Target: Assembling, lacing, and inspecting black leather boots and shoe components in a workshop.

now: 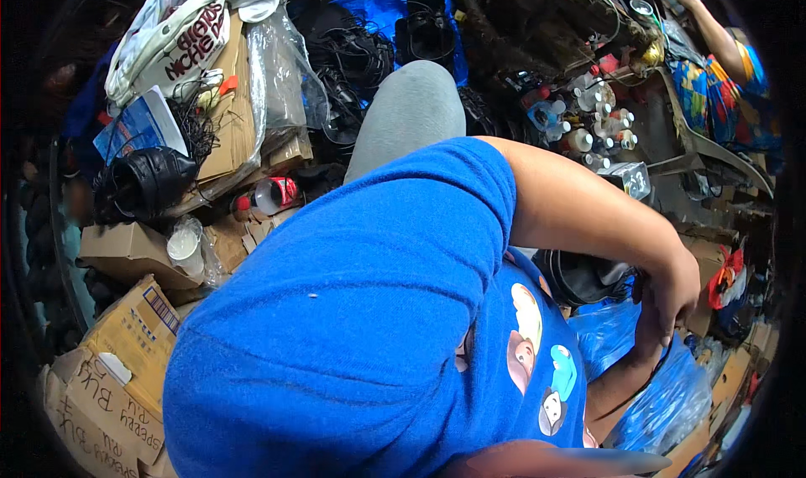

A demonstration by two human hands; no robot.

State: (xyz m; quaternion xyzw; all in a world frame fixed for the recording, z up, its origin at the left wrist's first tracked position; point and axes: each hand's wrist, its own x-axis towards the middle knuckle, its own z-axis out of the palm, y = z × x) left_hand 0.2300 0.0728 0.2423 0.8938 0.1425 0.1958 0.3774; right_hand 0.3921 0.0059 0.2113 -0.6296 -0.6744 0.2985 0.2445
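My body is twisted to the right, and both arms meet at the right side of the head view. My left hand (676,289) reaches across from above, its fingers curled downward. Just below and touching it is my right hand (645,331), its fingers mostly hidden behind the left. Beside the hands is a black, glossy, leather-like thing (579,276), partly covered by my left arm and blue shirt. Whatever the fingers hold, if anything, is hidden. Under the hands and right forearm lies crumpled blue plastic sheeting (672,394).
Several plastic bottles (600,125) stand at the upper right, near another person's arm (714,37). Cardboard boxes (126,335) fill the lower left. Further up are a black leather item (147,180), a white cloth bag (180,37) and a red-labelled bottle (273,194).
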